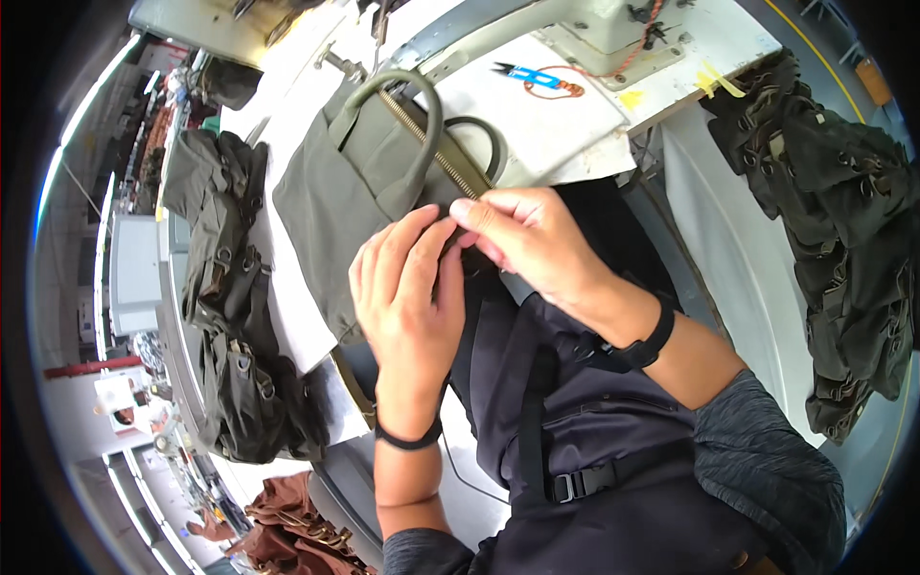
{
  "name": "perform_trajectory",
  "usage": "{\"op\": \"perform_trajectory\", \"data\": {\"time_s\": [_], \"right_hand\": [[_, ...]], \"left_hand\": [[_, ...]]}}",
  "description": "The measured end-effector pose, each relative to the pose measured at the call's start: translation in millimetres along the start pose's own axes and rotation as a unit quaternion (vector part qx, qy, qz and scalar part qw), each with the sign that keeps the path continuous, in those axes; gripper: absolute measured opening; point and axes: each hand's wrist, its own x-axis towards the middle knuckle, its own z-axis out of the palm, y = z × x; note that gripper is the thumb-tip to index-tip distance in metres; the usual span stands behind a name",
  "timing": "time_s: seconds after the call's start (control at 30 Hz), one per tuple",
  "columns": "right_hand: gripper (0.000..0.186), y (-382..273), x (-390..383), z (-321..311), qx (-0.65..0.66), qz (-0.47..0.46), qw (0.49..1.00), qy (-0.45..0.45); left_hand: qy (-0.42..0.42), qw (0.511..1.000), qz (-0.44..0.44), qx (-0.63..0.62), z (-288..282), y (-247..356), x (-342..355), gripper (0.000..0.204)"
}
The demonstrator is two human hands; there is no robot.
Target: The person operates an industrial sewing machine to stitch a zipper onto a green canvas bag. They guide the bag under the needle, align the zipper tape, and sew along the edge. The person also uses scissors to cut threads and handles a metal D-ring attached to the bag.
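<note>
An olive-green fabric bag lies across the sewing table, with rounded handles and a brass-toothed zipper along its top edge. Both my hands meet at the near end of that zipper. My left hand rests over the bag's edge, its fingers bent and pressed to the fabric. Thumb and forefinger of my right hand pinch together at the same spot. The bit of edge between my fingertips is mostly hidden by them.
Blue thread snips on an orange cord lie beside the machine base. Dark green bag pieces are heaped at the left, and more hang at the right. Brown pieces sit at lower left.
</note>
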Motion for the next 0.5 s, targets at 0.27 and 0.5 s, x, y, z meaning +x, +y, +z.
{"op": "perform_trajectory", "data": {"time_s": [0.27, 0.5], "right_hand": [[0.036, 1, -1, 3, -0.009, 0.032, 0.999, 0.012], [0.039, 25, 8, -15, -0.008, -0.049, 0.998, -0.029]], "left_hand": [[-0.14, 0.955, 0.182, 0.186, -12, -16, 79, 0.042], [-0.059, 0.938, 0.051, 0.338, -90, -25, 33, 0.053]]}}
